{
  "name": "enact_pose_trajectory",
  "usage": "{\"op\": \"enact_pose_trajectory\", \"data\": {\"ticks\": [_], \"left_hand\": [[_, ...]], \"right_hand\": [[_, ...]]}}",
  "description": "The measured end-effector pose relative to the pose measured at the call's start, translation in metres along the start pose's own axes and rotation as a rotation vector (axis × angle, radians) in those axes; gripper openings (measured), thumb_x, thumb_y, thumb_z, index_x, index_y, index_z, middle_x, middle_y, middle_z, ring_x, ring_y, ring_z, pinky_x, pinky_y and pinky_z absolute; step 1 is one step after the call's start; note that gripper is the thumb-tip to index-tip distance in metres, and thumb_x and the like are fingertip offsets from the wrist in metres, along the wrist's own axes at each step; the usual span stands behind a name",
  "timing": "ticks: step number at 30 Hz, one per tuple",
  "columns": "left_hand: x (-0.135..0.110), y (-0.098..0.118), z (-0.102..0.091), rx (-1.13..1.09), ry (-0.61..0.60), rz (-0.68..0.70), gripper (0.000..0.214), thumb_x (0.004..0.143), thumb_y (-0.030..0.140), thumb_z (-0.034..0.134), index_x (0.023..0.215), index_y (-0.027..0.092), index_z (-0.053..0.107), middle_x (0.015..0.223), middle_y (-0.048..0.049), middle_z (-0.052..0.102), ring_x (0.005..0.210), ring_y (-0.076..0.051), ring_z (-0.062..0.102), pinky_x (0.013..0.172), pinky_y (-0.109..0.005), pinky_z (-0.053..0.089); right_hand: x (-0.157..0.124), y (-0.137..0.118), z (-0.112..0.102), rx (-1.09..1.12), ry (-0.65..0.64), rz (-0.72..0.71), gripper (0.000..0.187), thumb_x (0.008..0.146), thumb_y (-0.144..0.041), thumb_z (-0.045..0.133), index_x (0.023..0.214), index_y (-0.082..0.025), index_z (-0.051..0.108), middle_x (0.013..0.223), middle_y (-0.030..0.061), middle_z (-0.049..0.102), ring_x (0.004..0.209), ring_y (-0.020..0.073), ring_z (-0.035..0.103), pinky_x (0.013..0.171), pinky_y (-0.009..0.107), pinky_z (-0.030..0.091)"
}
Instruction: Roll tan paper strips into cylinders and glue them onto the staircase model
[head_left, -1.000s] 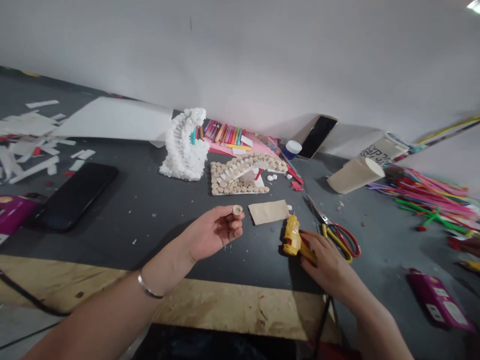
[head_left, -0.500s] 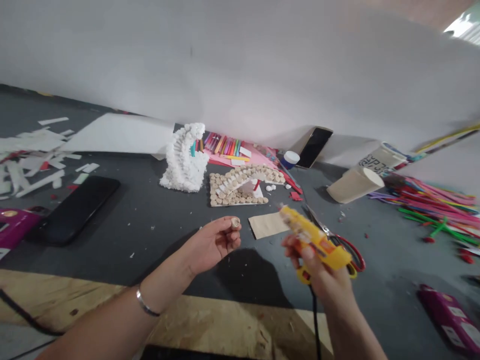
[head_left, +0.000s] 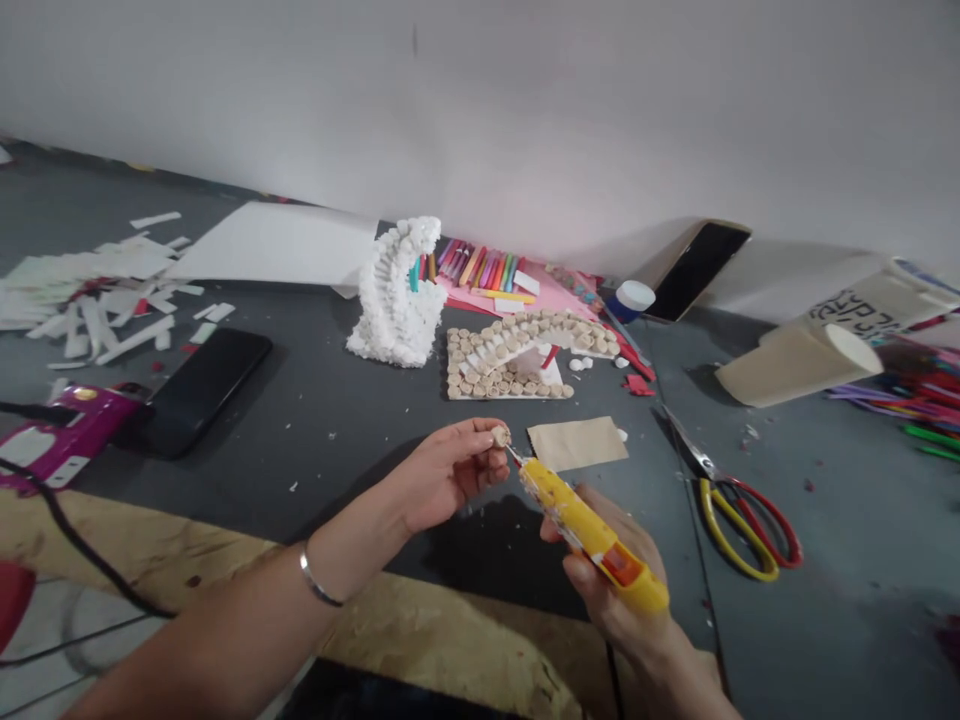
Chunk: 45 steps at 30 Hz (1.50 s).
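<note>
Between the thumb and fingers of my left hand (head_left: 450,478) is a small beige paper roll (head_left: 500,436). My right hand (head_left: 622,560) grips a yellow hot glue gun (head_left: 585,520), its nozzle tip touching or almost touching the roll. Just behind the hands, a model (head_left: 517,365) covered in similar beige rolls stands on the dark table, with a curved arch and a small red post. A piece of brown paper (head_left: 581,442) lies flat beside the glue gun. The trigger is hidden by my right fingers.
Scissors (head_left: 724,490) with red and yellow handles lie at the right. A tilted paper cup (head_left: 799,365) and a phone leaning on the wall (head_left: 701,268) are behind. A white curved model (head_left: 397,295), colored markers (head_left: 484,268), a black phone (head_left: 206,385) and white paper strips (head_left: 97,300) are further left.
My right hand has brought the glue gun left, its nozzle now at the paper roll. My left hand still pinches the roll. The view has shifted, and the scissors show fully.
</note>
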<state>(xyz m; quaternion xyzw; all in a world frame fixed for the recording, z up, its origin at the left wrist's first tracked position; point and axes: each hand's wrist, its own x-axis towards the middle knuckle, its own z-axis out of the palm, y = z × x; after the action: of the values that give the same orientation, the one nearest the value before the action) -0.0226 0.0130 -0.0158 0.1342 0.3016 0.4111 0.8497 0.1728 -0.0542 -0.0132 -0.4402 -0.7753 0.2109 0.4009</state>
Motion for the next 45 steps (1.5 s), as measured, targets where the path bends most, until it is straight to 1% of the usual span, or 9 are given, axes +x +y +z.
{"op": "enact_pose_trajectory", "data": {"ticks": [7, 10, 13, 16, 19, 30, 36, 41, 45], "left_hand": [[0.0006, -0.0004, 0.0014, 0.026, 0.016, -0.041, 0.016, 0.070, 0.014, 0.078, 0.082, 0.009, 0.068, 0.068, -0.0028, 0.062, 0.059, -0.008, 0.060, 0.065, -0.020, 0.059], [0.0002, -0.0004, 0.0021, 0.020, 0.008, -0.031, 0.018, 0.068, 0.014, 0.080, 0.081, 0.009, 0.068, 0.067, -0.0024, 0.061, 0.059, -0.008, 0.059, 0.064, -0.020, 0.059], [0.0004, -0.0008, 0.0016, 0.019, -0.006, -0.026, 0.019, 0.068, 0.015, 0.080, 0.081, 0.009, 0.068, 0.071, -0.0029, 0.062, 0.059, -0.007, 0.059, 0.064, -0.019, 0.058], [0.0007, -0.0011, 0.0006, 0.019, 0.007, -0.027, 0.017, 0.070, 0.014, 0.078, 0.082, 0.010, 0.066, 0.077, -0.0035, 0.064, 0.059, -0.006, 0.059, 0.063, -0.019, 0.058], [0.0007, -0.0009, 0.0005, 0.021, 0.024, -0.024, 0.015, 0.072, 0.013, 0.076, 0.082, 0.011, 0.064, 0.079, -0.0033, 0.064, 0.058, -0.006, 0.059, 0.063, -0.020, 0.058], [-0.0011, 0.0003, 0.0020, 0.034, 0.032, -0.024, 0.014, 0.075, 0.012, 0.073, 0.083, 0.013, 0.061, 0.077, -0.0015, 0.063, 0.056, -0.005, 0.057, 0.062, -0.019, 0.056], [0.0000, 0.0012, 0.0019, 0.028, 0.025, -0.002, 0.014, 0.076, 0.011, 0.073, 0.083, 0.013, 0.061, 0.076, -0.0010, 0.063, 0.057, -0.005, 0.057, 0.062, -0.019, 0.055], [0.0026, 0.0027, -0.0014, 0.042, 0.061, 0.022, 0.014, 0.078, 0.012, 0.071, 0.084, 0.014, 0.060, 0.078, -0.0016, 0.065, 0.058, -0.006, 0.058, 0.056, -0.016, 0.052], [0.0057, 0.0021, -0.0048, 0.017, 0.070, 0.057, 0.011, 0.078, 0.013, 0.071, 0.084, 0.014, 0.061, 0.079, -0.0024, 0.066, 0.059, -0.006, 0.058, 0.057, -0.016, 0.052]], "right_hand": [[0.0024, -0.0029, 0.0024, -0.014, 0.023, 0.005, 0.028, 0.093, -0.033, 0.046, 0.070, -0.020, 0.056, 0.061, 0.0019, 0.060, 0.055, 0.0150, 0.055, 0.052, 0.028, 0.043], [0.0024, -0.0013, 0.0034, -0.049, 0.041, -0.036, 0.026, 0.091, -0.026, 0.047, 0.066, -0.021, 0.053, 0.058, 0.0006, 0.056, 0.052, 0.0139, 0.052, 0.050, 0.027, 0.040], [0.0024, 0.0006, 0.0045, -0.098, 0.052, -0.093, 0.024, 0.090, -0.023, 0.051, 0.066, -0.020, 0.052, 0.056, -0.0001, 0.055, 0.050, 0.0131, 0.050, 0.048, 0.026, 0.038], [0.0024, 0.0018, 0.0053, -0.129, 0.057, -0.121, 0.025, 0.090, -0.024, 0.052, 0.065, -0.021, 0.051, 0.055, -0.0005, 0.054, 0.049, 0.0129, 0.050, 0.047, 0.026, 0.038], [0.0019, 0.0022, 0.0054, -0.131, 0.065, -0.116, 0.026, 0.090, -0.025, 0.053, 0.064, -0.021, 0.049, 0.054, -0.0010, 0.053, 0.049, 0.0123, 0.049, 0.047, 0.025, 0.037], [0.0043, -0.0009, 0.0039, -0.163, 0.046, -0.132, 0.028, 0.090, -0.023, 0.052, 0.062, -0.022, 0.048, 0.051, -0.0023, 0.050, 0.045, 0.0119, 0.046, 0.046, 0.026, 0.035], [0.0017, 0.0009, 0.0038, -0.157, 0.042, -0.089, 0.029, 0.090, -0.027, 0.052, 0.062, -0.021, 0.049, 0.053, -0.0019, 0.052, 0.047, 0.0119, 0.047, 0.048, 0.026, 0.038], [0.0007, -0.0003, 0.0048, -0.144, 0.015, -0.088, 0.031, 0.090, -0.025, 0.051, 0.060, -0.021, 0.047, 0.051, -0.0025, 0.049, 0.046, 0.0113, 0.045, 0.046, 0.025, 0.033], [0.0000, -0.0027, 0.0033, -0.075, -0.019, -0.055, 0.033, 0.094, -0.032, 0.048, 0.063, -0.021, 0.051, 0.055, -0.0005, 0.053, 0.048, 0.0123, 0.048, 0.047, 0.026, 0.035]]}}
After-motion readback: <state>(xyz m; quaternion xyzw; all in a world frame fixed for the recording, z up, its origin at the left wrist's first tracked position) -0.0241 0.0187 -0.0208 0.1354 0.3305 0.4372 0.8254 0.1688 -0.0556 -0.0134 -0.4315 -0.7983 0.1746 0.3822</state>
